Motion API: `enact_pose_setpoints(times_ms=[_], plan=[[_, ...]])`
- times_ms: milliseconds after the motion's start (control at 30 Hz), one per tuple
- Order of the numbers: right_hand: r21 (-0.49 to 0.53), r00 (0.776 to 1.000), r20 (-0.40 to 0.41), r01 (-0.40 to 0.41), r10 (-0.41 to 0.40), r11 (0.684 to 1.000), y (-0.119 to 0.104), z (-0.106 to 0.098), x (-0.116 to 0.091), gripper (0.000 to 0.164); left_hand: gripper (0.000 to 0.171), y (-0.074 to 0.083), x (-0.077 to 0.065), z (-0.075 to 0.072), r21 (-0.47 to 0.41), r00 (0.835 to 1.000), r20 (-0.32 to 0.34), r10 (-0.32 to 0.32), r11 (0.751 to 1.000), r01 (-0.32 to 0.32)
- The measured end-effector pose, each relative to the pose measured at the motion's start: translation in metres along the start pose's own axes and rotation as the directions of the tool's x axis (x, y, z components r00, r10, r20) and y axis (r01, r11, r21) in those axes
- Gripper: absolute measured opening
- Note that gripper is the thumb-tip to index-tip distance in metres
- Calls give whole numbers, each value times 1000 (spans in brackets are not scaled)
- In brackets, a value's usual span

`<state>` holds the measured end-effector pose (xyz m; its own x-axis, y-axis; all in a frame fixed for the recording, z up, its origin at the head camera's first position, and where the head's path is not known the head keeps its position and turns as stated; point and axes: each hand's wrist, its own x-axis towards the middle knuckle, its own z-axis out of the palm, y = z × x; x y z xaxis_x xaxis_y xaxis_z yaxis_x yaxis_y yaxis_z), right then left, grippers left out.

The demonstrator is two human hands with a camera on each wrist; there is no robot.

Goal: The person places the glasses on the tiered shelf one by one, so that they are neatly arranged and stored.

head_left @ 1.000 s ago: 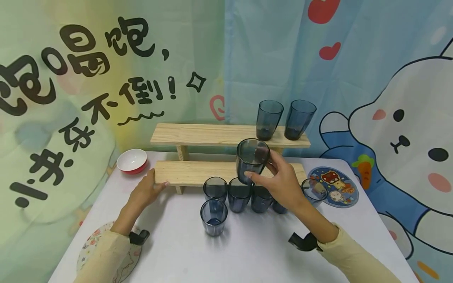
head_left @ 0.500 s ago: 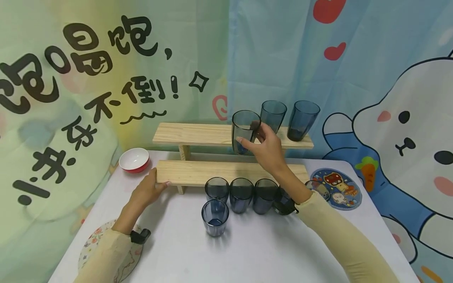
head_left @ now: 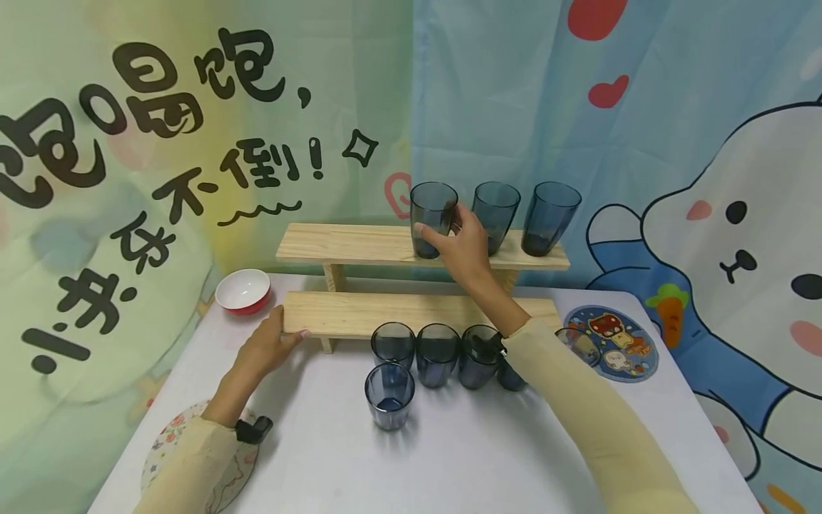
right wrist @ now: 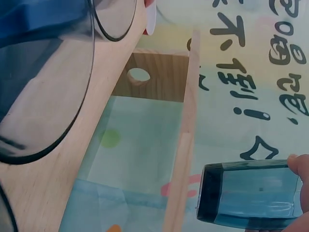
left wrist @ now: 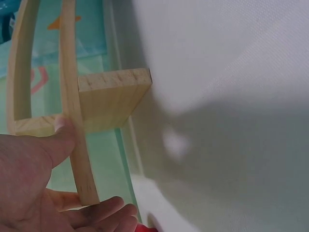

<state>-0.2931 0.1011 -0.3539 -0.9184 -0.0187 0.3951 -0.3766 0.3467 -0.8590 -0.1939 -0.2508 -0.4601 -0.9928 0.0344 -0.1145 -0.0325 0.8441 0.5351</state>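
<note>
My right hand (head_left: pixel 467 246) holds a blue-tinted drinking glass (head_left: pixel 429 203) upright at the upper board (head_left: pixel 347 243) of a two-tier wooden shelf, thumb in front. In the right wrist view the same glass (right wrist: pixel 251 193) shows sideways, fingertips at its edge. Two more glasses, a near one (head_left: pixel 496 207) and an end one (head_left: pixel 551 214), stand to its right. My left hand (head_left: pixel 268 346) grips the left end of the lower board (head_left: pixel 359 314); the left wrist view shows the thumb (left wrist: pixel 63 133) pressed on the wood and fingers at its end.
Several glasses (head_left: pixel 438 357) stand in a row before the lower board, another glass (head_left: pixel 389 400) in front. My right sleeve partly covers a clear-looking glass (head_left: pixel 581 343) by a blue round mat (head_left: pixel 626 350). A red-and-white bowl (head_left: pixel 242 291) and patterned round mat (head_left: pixel 234 475) are at left.
My right hand has carried the glass up from before the lower board, then left and down onto the upper board, left of the other two. The left hand keeps its grip on the shelf.
</note>
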Motion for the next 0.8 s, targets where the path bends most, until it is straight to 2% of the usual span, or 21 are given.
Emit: enact_pose_setpoints(times_ms=[433, 800], plan=[[10, 999, -19, -44, 44, 999, 6, 16, 11, 70, 87, 1, 3, 0, 12, 1000, 20, -14, 1000, 14], [-3, 996, -7, -94, 94, 996, 7, 19, 14, 75, 86, 0, 3, 1, 8, 1000, 17, -26, 1000, 25]])
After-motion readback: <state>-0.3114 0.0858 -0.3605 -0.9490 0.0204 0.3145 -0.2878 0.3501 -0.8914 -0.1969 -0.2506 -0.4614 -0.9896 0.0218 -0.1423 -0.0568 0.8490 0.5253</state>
